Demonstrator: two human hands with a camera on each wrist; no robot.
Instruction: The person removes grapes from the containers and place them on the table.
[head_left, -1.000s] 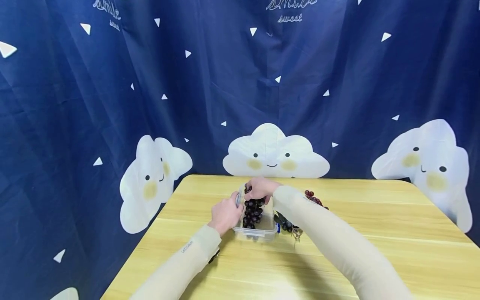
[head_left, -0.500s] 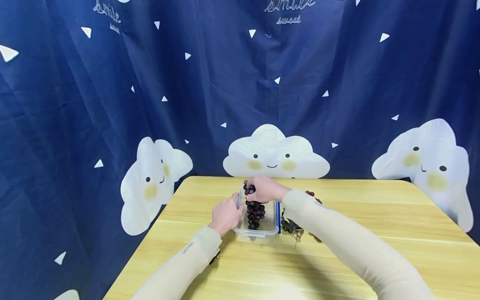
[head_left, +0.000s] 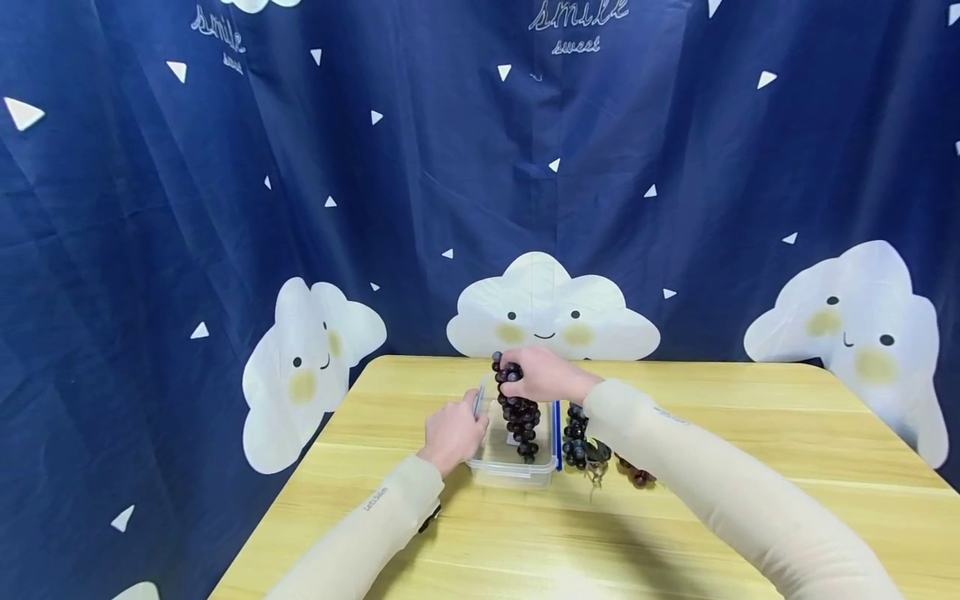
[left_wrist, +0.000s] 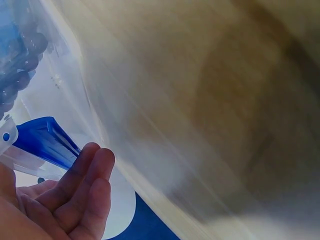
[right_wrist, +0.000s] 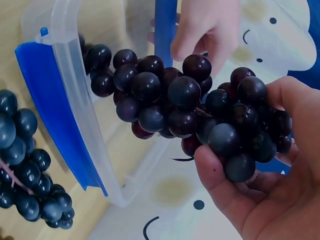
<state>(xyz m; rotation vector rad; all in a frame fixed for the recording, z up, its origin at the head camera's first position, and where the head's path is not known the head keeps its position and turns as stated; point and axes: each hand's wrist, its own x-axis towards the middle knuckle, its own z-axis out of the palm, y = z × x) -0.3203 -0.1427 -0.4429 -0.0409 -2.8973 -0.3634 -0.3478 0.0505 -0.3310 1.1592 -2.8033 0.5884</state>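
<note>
My right hand (head_left: pixel 546 375) holds a bunch of dark purple grapes (head_left: pixel 519 417) by its upper end, fingers and thumb around it. The bunch hangs down over a clear plastic box (head_left: pixel 517 473) with blue side latches. In the right wrist view, the right hand (right_wrist: pixel 270 200) grips the grapes (right_wrist: pixel 150 92), whose far end reaches over the box rim (right_wrist: pixel 85 115). At the box's left side, my left hand (head_left: pixel 453 429) pinches the raised latch. The left wrist view shows its fingers (left_wrist: pixel 90 182) against the blue latch (left_wrist: pixel 45 142).
Right of the box lies a bunch of blue-black grapes (head_left: pixel 576 442). Beyond it, a reddish bunch (head_left: pixel 637 475) is partly hidden by the right sleeve (head_left: pixel 705 467). A wooden table (head_left: pixel 750 433) bears everything, with a dark blue curtain (head_left: pixel 420 208) behind.
My right hand has lifted the dark purple grapes and moved slightly to the right. More of the box's interior shows. My left hand stays at the latch.
</note>
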